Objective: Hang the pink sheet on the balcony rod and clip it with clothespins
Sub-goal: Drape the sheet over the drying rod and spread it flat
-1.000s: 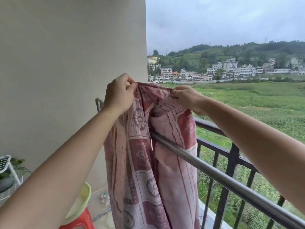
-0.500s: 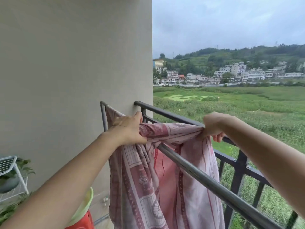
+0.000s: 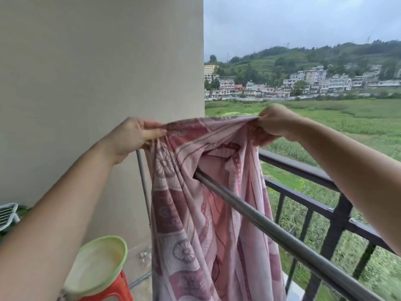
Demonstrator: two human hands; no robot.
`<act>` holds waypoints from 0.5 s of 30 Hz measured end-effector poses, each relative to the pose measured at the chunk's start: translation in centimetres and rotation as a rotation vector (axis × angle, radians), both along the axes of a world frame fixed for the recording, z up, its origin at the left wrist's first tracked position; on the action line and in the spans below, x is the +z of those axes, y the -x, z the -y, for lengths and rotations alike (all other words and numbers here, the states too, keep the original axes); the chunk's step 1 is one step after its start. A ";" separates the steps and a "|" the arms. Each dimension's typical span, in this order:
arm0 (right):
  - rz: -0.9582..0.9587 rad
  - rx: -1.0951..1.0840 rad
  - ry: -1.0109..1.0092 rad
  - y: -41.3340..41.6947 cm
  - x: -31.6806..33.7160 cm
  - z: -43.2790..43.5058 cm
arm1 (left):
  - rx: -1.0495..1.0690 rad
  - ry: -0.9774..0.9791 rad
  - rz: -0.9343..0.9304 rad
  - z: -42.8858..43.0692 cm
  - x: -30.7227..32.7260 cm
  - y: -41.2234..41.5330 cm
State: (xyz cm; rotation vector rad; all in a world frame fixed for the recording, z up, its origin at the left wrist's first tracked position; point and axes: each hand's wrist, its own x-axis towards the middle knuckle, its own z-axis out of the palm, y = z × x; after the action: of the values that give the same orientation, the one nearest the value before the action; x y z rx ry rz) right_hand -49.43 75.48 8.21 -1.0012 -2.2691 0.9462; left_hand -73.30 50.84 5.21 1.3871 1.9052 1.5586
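Fingers (image 3: 152,134) of the left hand (image 3: 130,137) and right hand (image 3: 275,124) pinch the pink sheet (image 3: 195,203) taut above the rod (image 3: 260,218), which it straddles, probably to spread it along the rod.

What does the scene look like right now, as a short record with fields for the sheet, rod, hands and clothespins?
sheet: pink sheet hangs down both sides of the rod, its top fold held above it
rod: metal rod, inside the black railing
left hand: grips the fold's left end
right hand: grips the fold's right end
clothespins: none visible
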 end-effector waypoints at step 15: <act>0.556 0.251 -0.222 13.4 -9.2 3.3 | 0.449 0.304 -0.742 -2.4 -14.8 3.2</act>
State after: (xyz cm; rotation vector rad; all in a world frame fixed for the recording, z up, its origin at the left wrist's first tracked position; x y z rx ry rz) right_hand -62.79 72.18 -0.96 -0.9823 -2.9389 0.5255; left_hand -76.47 53.21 -9.62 1.6030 2.9068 0.8710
